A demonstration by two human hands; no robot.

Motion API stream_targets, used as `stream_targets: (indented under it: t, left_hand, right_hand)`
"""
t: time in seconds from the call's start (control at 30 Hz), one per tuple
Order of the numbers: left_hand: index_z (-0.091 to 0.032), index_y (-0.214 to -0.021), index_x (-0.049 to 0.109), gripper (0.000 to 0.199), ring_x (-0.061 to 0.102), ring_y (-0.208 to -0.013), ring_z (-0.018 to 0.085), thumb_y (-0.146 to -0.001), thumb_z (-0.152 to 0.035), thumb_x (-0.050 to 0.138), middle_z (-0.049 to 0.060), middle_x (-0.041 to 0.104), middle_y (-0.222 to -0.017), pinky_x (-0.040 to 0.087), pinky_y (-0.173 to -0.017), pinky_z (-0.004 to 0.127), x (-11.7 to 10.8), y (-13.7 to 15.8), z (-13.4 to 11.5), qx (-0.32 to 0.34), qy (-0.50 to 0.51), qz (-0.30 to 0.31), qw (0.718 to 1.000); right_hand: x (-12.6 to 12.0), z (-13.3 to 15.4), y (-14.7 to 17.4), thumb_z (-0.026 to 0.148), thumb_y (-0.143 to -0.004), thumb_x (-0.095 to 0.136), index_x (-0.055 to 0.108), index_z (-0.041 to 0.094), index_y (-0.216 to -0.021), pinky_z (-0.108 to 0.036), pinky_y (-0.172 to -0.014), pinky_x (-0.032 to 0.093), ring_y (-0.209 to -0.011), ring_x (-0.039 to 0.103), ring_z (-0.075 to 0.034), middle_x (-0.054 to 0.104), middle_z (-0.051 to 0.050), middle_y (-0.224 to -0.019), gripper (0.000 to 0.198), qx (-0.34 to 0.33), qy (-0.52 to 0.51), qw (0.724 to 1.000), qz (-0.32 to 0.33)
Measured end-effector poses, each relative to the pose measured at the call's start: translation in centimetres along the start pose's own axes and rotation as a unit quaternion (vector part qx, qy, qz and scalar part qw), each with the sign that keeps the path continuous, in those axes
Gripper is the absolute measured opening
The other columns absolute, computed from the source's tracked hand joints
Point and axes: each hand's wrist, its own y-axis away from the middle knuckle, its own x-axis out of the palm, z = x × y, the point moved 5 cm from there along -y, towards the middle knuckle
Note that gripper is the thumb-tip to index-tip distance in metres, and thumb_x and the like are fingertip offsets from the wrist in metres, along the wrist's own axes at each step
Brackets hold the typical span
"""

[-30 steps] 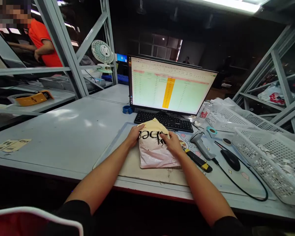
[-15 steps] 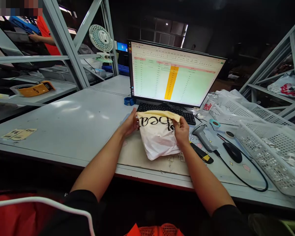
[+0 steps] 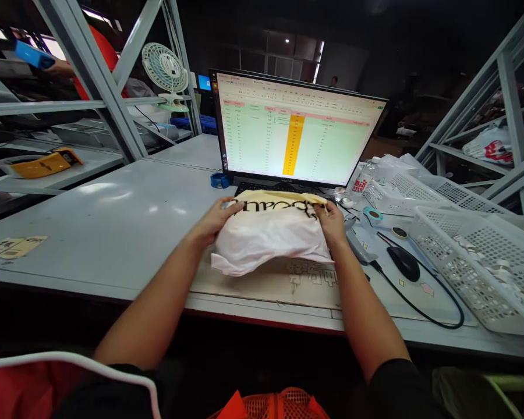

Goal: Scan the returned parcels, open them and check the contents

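A soft white bag [image 3: 271,235] with a cream upper edge and black lettering is stretched between my two hands. My left hand [image 3: 218,218] grips its upper left corner, thumb on the printed side. At the upper right corner, my right hand [image 3: 329,221] pinches the bag. The bag is held just above a cardboard-coloured mat [image 3: 305,285] at the table's front edge. Behind it, the bag covers most of the black keyboard [image 3: 244,189]. A grey barcode scanner [image 3: 361,247] lies close to my right wrist, which partly hides it.
A monitor [image 3: 253,134] showing a spreadsheet stands at the back. Right of the scanner are a black mouse [image 3: 404,263], its cable, a tape roll [image 3: 372,215] and white perforated baskets [image 3: 467,273]. A blue tape roll [image 3: 220,180] sits left of the keyboard. Another person's hand [image 3: 61,68] holds something blue behind the frame.
The bag has been spread wider, its lower part swung up and to the left, and more lettering shows. My left hand has moved left. The whole view has shifted slightly.
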Motion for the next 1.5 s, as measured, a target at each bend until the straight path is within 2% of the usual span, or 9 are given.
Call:
stream_targets:
  t: [0.1, 0.2, 0.43, 0.6, 0.87, 1.17, 1.23, 1.37, 1.5]
  left_hand:
    - [-0.022, -0.128, 0.067, 0.093, 0.074, -0.094, 0.038, -0.048, -0.053, 0.104, 0.012, 0.076, -0.095, 0.059, -0.083, 0.041, -5.0, -0.6, -0.9, 0.015, -0.324, -0.080, 0.942]
    - [-0.023, -0.128, 0.068, 0.094, 0.072, -0.101, 0.045, -0.047, -0.053, 0.103, 0.015, 0.076, -0.096, 0.055, -0.092, 0.047, -7.1, 0.2, -0.1, 0.048, -0.445, -0.105, 0.888]
    - [-0.024, -0.156, 0.039, 0.110, 0.073, -0.102, 0.028, -0.063, -0.047, 0.094, 0.014, 0.074, -0.123, 0.057, -0.084, 0.034, -7.8, 3.5, 1.0, 0.107, -0.148, -0.129, 0.975]
    - [-0.016, -0.124, 0.064, 0.079, 0.073, -0.090, 0.023, -0.063, -0.057, 0.093, 0.010, 0.077, -0.107, 0.058, -0.076, 0.028, -6.8, 5.0, -0.6, 0.132, 0.028, -0.057, 0.989]
    - [-0.016, -0.087, 0.076, 0.031, 0.064, -0.078, 0.019, -0.078, -0.045, 0.077, 0.004, 0.073, -0.083, 0.051, -0.071, 0.026, -7.1, 6.9, -2.4, 0.236, -0.103, -0.195, 0.946]
    - [-0.017, -0.101, 0.070, 0.033, 0.069, -0.093, 0.030, -0.076, -0.038, 0.074, 0.013, 0.075, -0.100, 0.054, -0.093, 0.042, -8.1, 4.9, 0.1, 0.112, -0.218, -0.215, 0.945]
    - [-0.018, -0.120, 0.069, 0.053, 0.063, -0.122, 0.037, -0.073, -0.039, 0.080, 0.017, 0.070, -0.129, 0.043, -0.114, 0.051, -7.0, 6.8, -0.6, 0.179, -0.301, -0.182, 0.919]
    - [-0.031, -0.143, 0.064, 0.082, 0.035, -0.155, 0.041, -0.068, -0.050, 0.091, 0.012, 0.050, -0.161, 0.020, -0.131, 0.054, -1.4, 11.8, 1.3, 0.260, -0.408, 0.100, 0.870]
    - [-0.033, -0.127, 0.075, 0.052, 0.038, -0.153, 0.045, -0.078, -0.048, 0.082, 0.011, 0.063, -0.150, 0.014, -0.130, 0.061, 1.1, 13.9, 4.6, 0.236, -0.456, 0.174, 0.840]
  right_hand:
    - [1.3, -1.2, 0.4, 0.054, -0.077, 0.069, 0.067, 0.021, -0.085, -0.035, -0.085, 0.050, -0.089, 0.063, -0.025, 0.073, -0.006, -0.090, 0.034, 0.022, 0.068, 0.995, 0.074]
    - [2.9, -2.5, 1.4, 0.047, -0.074, 0.073, 0.064, 0.022, -0.078, -0.034, -0.081, 0.047, -0.081, 0.058, -0.022, 0.068, -0.003, -0.079, 0.026, 0.036, 0.070, 0.992, 0.096]
    - [3.5, -2.4, 1.7, 0.059, -0.067, 0.080, 0.070, 0.021, -0.092, -0.032, -0.075, 0.050, -0.079, 0.063, -0.020, 0.074, -0.002, -0.086, 0.047, 0.056, -0.032, 0.987, 0.144]
    - [3.1, -1.4, 1.4, 0.075, -0.075, 0.074, 0.069, 0.022, -0.102, -0.036, -0.086, 0.055, -0.095, 0.070, -0.024, 0.076, -0.005, -0.099, 0.060, 0.042, -0.108, 0.989, 0.095]
    - [2.1, -2.6, 0.8, 0.076, -0.067, 0.077, 0.070, 0.019, -0.099, -0.040, -0.080, 0.061, -0.088, 0.073, -0.026, 0.078, -0.007, -0.093, 0.065, 0.069, -0.176, 0.981, -0.050]
    - [2.2, -6.0, 1.2, 0.066, -0.081, 0.065, 0.071, 0.020, -0.083, -0.043, -0.083, 0.058, -0.092, 0.071, -0.030, 0.076, -0.009, -0.082, 0.046, 0.156, 0.040, 0.987, 0.012]
    - [2.0, -6.4, 1.2, 0.056, -0.079, 0.071, 0.071, 0.020, -0.082, -0.046, -0.093, 0.055, -0.101, 0.070, -0.033, 0.076, -0.011, -0.087, 0.035, 0.159, 0.091, 0.983, 0.011]
    - [2.1, -6.7, 1.3, 0.040, -0.073, 0.078, 0.072, 0.021, -0.095, -0.049, -0.107, 0.046, -0.117, 0.066, -0.036, 0.076, -0.015, -0.105, 0.029, 0.152, 0.147, 0.977, 0.023]
    - [2.1, -6.4, 1.3, 0.039, -0.072, 0.082, 0.073, 0.021, -0.103, -0.051, -0.108, 0.045, -0.123, 0.064, -0.038, 0.075, -0.018, -0.114, 0.038, 0.152, 0.149, 0.977, 0.029]
